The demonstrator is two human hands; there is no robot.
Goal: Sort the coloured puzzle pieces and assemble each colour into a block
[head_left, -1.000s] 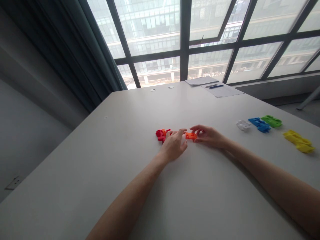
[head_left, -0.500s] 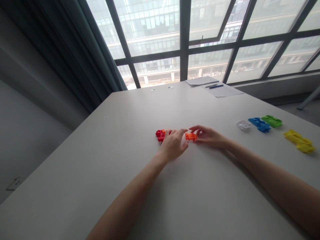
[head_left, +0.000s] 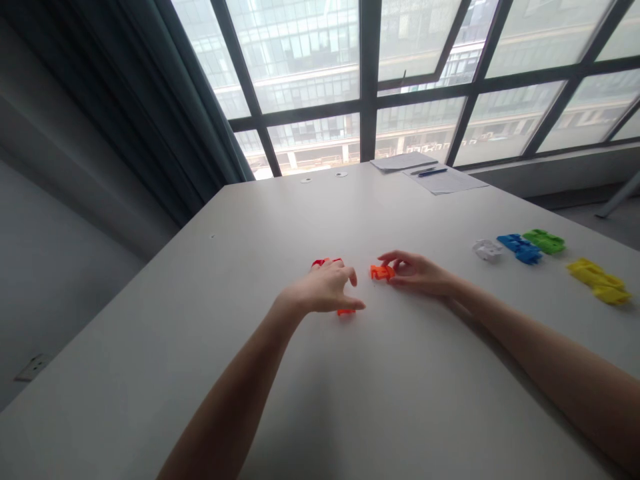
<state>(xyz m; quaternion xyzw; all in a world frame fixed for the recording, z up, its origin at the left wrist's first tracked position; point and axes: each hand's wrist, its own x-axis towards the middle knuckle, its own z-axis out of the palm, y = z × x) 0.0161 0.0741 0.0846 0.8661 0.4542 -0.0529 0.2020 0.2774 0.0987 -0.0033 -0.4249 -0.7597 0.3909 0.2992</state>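
Head view: midway, by the look of it

From where I stand, the right hand (head_left: pixel 417 272) has the orange piece (head_left: pixel 381 272) pinched between thumb and fingers, low at the bench (head_left: pixel 400 373). Opposite, the left hand (head_left: pixel 325 288) is loose, thumb spread well away from its curved fingers, over a red cluster (head_left: pixel 317 263) it mostly covers. Whether its hidden fingertips touch the red, I can't make out. A second orange piece (head_left: pixel 346 312) peeks out below its thumb, partly hidden.

I'd call this unfinished: the orange piece hasn't been let go, and it sits near the red cluster but apart from it. Off to the right lie the white piece (head_left: pixel 487 250), blue pieces (head_left: pixel 520 248), green piece (head_left: pixel 545 241) and yellow pieces (head_left: pixel 599 281), in neither hand. Whether those are done with or waiting, I can't say.
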